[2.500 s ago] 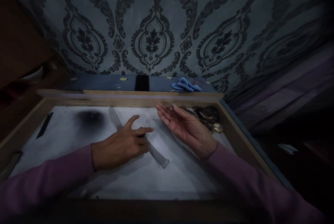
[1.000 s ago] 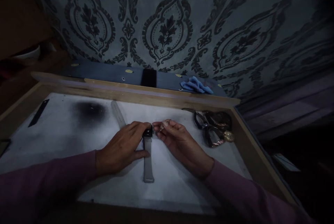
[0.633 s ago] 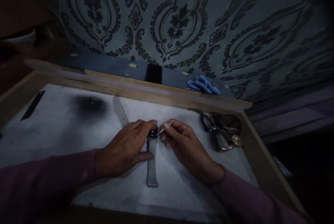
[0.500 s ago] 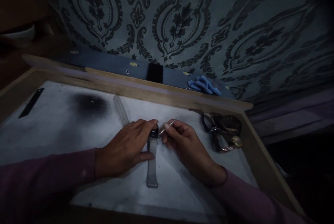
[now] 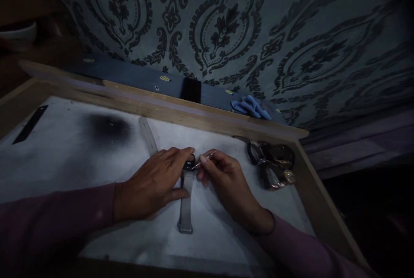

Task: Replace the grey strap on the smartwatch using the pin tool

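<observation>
A smartwatch (image 5: 189, 165) with a dark screen and a grey strap (image 5: 185, 211) lies on the white work surface. My left hand (image 5: 153, 183) is closed on the watch from the left, fingers over its far edge and thumb across the near strap. The other strap end shows beyond my knuckles. In a pinch, my right hand (image 5: 231, 185) holds thin silver tweezers (image 5: 196, 166), slanting down to the left. Their tip is at the right edge of the watch case; whether it touches I cannot tell.
Several wristwatches (image 5: 274, 161) lie heaped at the right. A raised wooden rim (image 5: 168, 109) borders the white surface (image 5: 129, 243). Behind it are a black phone-like slab (image 5: 191, 90) and a blue cloth (image 5: 251, 106). A dark flat strip (image 5: 29, 124) lies far left.
The tweezers' tip has moved left and slightly down, onto or over the watch case's right side. My left hand keeps its hold. The whole view has shifted slightly.
</observation>
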{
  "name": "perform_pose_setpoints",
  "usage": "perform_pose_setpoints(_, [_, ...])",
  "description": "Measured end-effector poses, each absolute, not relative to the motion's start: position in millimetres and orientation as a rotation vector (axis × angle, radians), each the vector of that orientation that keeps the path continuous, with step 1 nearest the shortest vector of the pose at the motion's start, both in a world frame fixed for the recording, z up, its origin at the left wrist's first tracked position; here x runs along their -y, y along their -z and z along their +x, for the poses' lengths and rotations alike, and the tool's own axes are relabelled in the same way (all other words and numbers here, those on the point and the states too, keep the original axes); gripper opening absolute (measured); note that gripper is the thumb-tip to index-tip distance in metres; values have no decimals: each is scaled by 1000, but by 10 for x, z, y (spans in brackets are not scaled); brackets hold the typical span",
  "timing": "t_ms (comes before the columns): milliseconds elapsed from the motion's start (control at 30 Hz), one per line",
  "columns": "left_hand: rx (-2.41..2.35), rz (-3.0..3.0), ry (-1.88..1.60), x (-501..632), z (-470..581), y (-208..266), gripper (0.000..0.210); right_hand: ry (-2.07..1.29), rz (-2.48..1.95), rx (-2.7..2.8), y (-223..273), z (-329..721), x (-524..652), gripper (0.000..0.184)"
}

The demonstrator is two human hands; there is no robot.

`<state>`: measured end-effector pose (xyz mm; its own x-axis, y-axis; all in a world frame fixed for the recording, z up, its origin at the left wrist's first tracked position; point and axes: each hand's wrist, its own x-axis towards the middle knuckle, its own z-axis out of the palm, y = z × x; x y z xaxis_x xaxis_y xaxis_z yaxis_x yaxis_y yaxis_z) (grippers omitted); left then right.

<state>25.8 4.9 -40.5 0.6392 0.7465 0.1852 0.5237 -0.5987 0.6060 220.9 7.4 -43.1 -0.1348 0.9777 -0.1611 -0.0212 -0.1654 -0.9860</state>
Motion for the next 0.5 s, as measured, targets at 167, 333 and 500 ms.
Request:
perform_pose_setpoints(167, [-988, 2351, -577, -55, 258, 392, 86, -1413, -1250, 1232, 428, 2203, -55, 27])
perform_pose_setpoints(333, [-992, 2355, -591, -55, 259, 401, 86, -1409, -1241, 1213, 432, 2193, -50, 27])
perform_pose_setpoints(500, [-984, 2347, -589, -59, 262, 398, 83, -1391, -1233, 1218, 451, 2187, -36, 26])
